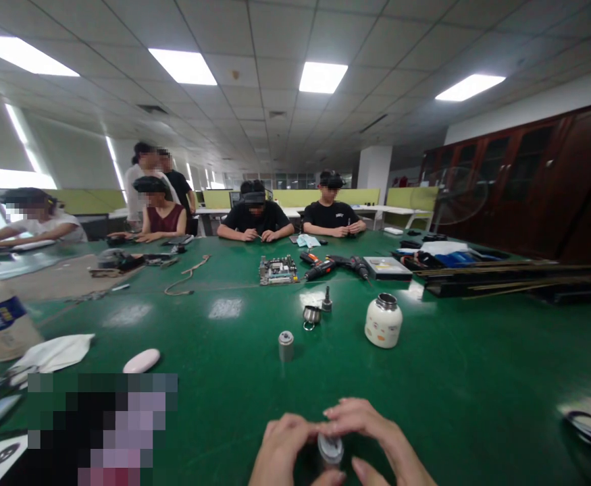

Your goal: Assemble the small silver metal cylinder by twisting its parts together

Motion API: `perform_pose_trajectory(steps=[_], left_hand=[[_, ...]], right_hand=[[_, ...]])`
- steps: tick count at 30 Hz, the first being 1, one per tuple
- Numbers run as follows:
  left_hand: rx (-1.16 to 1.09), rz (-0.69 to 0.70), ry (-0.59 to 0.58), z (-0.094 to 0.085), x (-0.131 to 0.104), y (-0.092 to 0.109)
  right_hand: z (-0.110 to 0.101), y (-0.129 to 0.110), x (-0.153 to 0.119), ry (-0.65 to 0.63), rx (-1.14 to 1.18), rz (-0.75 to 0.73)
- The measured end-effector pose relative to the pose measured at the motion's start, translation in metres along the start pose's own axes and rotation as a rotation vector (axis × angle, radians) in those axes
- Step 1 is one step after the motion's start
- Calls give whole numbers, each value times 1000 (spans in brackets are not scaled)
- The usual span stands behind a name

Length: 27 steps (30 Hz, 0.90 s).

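Note:
Both hands are low in the middle of the view, around a small grey metal cylinder (pixel 330 451) on the green table. My left hand (pixel 282 449) curves round its left side, with fingertips at its top edge. My right hand (pixel 376 435) arches over the far and right sides, thumb apart from the index finger. Beyond them stands a second metal cylinder (pixel 286 345). A small metal cup with a ring (pixel 312 316) and a dark stepped metal part (pixel 327 300) are farther back. A cream jar (pixel 383 322) with an open top stands to the right.
A circuit board (pixel 277 269), power drills (pixel 320 266) and a flat box (pixel 387 268) lie across the green table (pixel 214 351). At the left are a pale oval object (pixel 142 361), white cloth (pixel 55 352) and a bottle (pixel 4 317). Several people sit or stand beyond.

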<state>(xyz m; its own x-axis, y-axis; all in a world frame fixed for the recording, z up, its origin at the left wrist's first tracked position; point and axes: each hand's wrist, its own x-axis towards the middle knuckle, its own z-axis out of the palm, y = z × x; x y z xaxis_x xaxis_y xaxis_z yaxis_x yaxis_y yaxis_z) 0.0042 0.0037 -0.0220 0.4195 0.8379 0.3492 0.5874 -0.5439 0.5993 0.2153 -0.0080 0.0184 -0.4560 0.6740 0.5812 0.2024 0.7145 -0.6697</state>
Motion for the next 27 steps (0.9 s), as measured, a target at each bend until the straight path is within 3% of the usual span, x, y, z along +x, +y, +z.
perform_pose_trajectory(steps=[4,10,13,19,27], left_hand=[[12,-60,-49,-3,2,4],[35,-82,-7,-3,2,6],[22,-74,-12,-5,2,9],[2,-92,-41,-8,3,13],[5,-54,-11,-7,1,10]], right_hand=[[1,-4,6,175,-96,100],[12,-6,12,56,-97,193],[15,-6,14,75,-46,259],[-7,10,26,298,-46,375],[-9,49,12,134,-165,450]])
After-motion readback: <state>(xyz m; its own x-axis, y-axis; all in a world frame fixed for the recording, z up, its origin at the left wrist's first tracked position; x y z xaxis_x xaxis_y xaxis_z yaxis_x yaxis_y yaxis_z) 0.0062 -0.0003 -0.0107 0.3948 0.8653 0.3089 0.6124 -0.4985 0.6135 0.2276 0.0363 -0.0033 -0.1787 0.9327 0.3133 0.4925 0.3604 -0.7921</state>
